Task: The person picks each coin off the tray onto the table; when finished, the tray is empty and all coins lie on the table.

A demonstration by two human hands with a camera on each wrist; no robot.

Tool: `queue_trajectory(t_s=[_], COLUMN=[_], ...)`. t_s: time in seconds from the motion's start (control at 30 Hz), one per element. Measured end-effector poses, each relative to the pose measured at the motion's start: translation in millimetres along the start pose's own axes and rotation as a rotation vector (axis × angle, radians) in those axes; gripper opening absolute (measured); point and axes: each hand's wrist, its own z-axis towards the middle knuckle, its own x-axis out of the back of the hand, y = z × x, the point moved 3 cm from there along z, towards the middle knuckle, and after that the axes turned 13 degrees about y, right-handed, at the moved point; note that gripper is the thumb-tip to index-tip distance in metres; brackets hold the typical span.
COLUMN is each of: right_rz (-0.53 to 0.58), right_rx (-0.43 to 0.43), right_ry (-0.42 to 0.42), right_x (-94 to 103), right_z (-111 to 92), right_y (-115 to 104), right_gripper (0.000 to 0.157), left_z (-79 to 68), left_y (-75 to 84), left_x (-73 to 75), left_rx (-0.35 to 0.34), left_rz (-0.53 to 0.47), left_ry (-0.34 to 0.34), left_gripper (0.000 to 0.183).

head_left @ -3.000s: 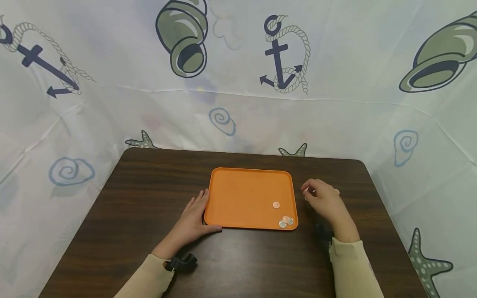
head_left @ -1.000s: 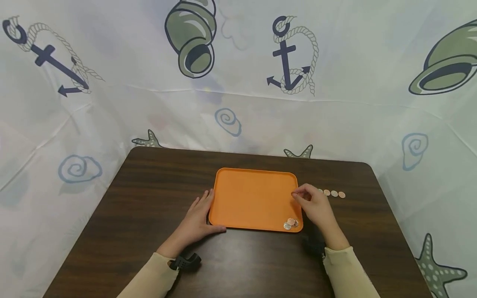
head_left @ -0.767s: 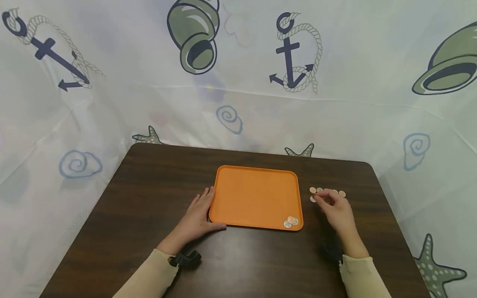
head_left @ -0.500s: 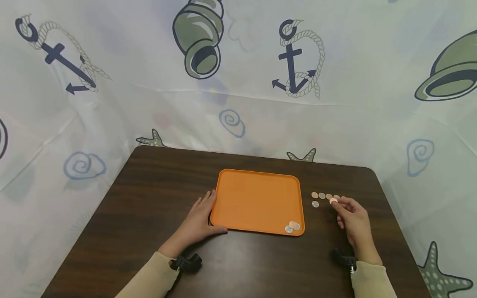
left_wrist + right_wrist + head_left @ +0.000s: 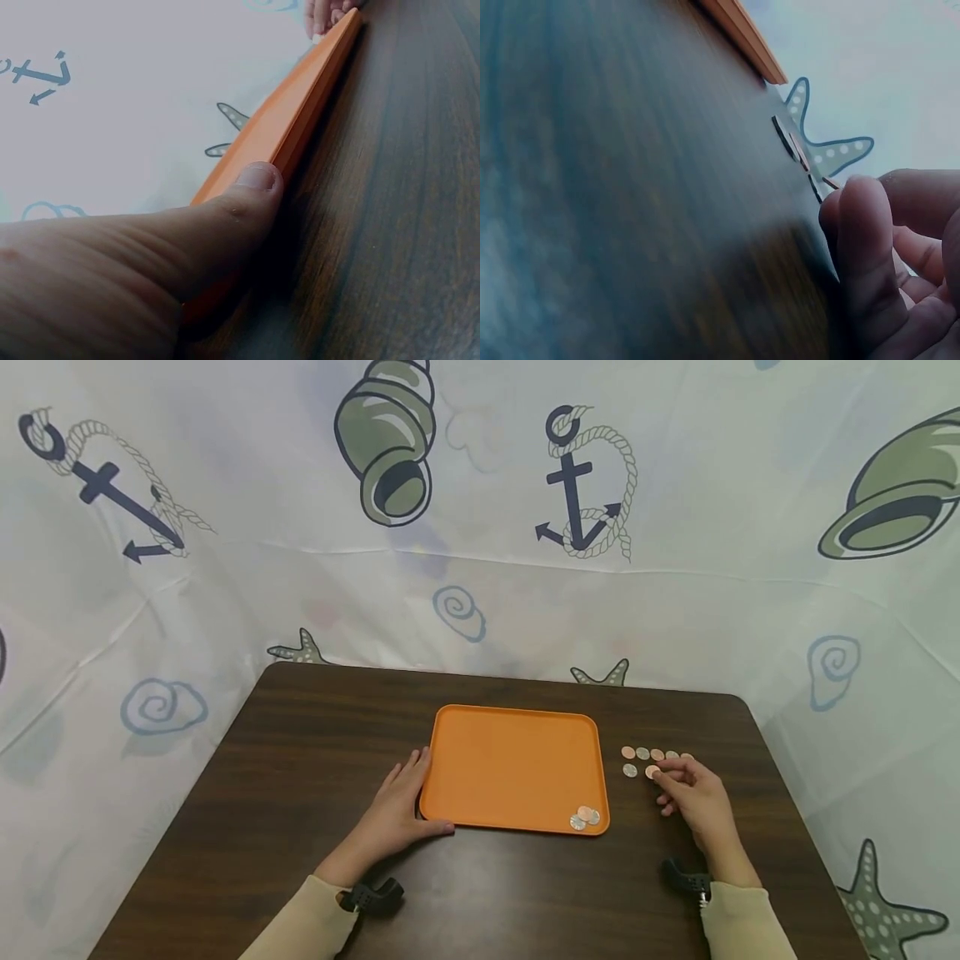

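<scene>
I have a copper-coloured coin (image 5: 652,772) pinched between the thumb and fingertip of my right hand (image 5: 703,803) — it has just shifted left to beside the silver-coloured coin (image 5: 629,770), which suggests a second row below the upper row of coins (image 5: 642,753) on the table (image 5: 495,893). My left hand (image 5: 388,814) lies straight-fingered against the orange tray (image 5: 510,768), gripping nothing, with three coins (image 5: 584,812) in the tray's near right corner. My fingers partly cover the upper row's right end, and I cannot tell whether the pinched coin touches the table.

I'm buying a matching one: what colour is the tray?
The tray is plain orange, clearest in the head view.
</scene>
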Motion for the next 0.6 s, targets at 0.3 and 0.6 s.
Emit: queue_trajectory(t_s=[0.3, 0.6], right_rz=[0.011, -0.033], right_rx=[-0.017, 0.030], right_ry=[-0.013, -0.019], right_x=[0.7, -1.1], right_z=[5.1, 5.8], right_y=[4.0, 4.9], right_gripper=[0.044, 0.036], left_z=[1.8, 1.2], left_y=[1.1, -1.5], left_x=[-0.4, -2.0], left_rx=[-0.001, 0.001], left_rz=[-0.002, -0.002], left_ry=[-0.007, 0.004], left_gripper=[0.138, 0.138])
